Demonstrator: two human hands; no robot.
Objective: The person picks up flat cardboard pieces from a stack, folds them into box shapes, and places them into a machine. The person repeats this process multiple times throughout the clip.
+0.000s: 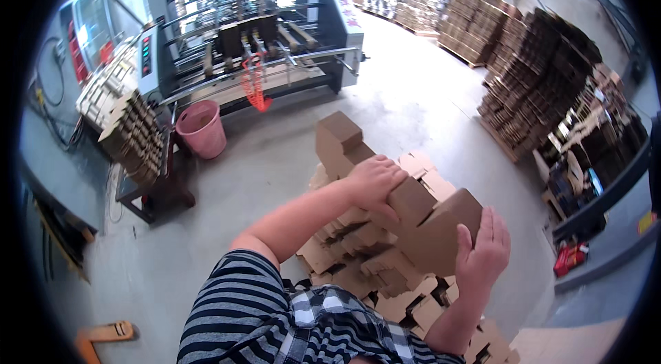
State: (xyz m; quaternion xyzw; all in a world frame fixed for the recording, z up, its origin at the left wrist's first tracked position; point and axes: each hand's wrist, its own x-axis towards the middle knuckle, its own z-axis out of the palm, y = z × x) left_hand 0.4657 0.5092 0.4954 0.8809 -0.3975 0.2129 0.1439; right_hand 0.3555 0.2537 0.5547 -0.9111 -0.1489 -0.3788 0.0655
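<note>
In front of me stands a thick stack of brown die-cut cardboard blanks (441, 230), tilted, its notched outline running from upper left to lower right. My left hand (375, 183) lies over its top edge, with the fingers on the far side and the thumb on the near face. My right hand (484, 254) presses against the right end, fingers straight along the edge and thumb at the near face. Beneath and around it lie more loose cardboard blanks (389, 271) in an uneven pile, partly hidden by the stack and my arms.
A machine with metal rails (241, 40) and a coiled orange hose (253, 85) stands ahead to the left. A pink bin (202, 131) is beside it, near a small table with stacked cardboard (138, 140). Tall cardboard stacks (540, 81) line the right. An orange metal handle (107, 333) shows lower left.
</note>
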